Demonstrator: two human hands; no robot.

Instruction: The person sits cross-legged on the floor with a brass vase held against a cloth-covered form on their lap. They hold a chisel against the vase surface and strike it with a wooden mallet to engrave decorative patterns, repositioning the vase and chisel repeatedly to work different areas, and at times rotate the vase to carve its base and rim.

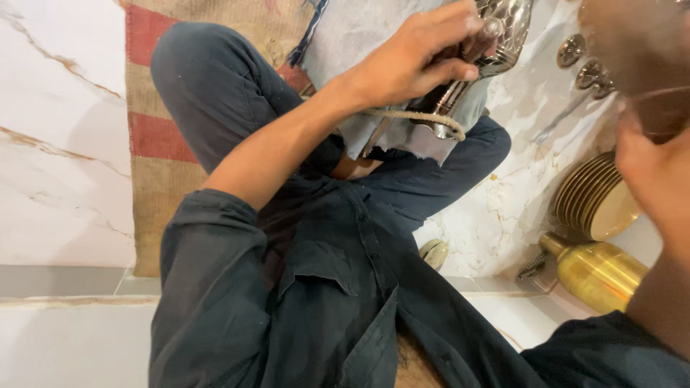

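I sit cross-legged with a grey cloth [359, 36] spread over my lap. My left hand [413, 61] reaches forward and grips a shiny embossed silver metal piece [507, 29] against the cloth, fingers curled round its edge. A loop of tan cord [424, 116] lies just under that hand. My right hand [658, 179] is raised close to the camera at the right edge and is blurred. Whether it holds anything cannot be told.
A burlap mat with red stripes [154, 165] lies under my legs on a white marble floor [57, 144]. To the right stand a stack of golden plates [596, 197], a brass vessel [600, 273] and small round silver pieces [582, 65].
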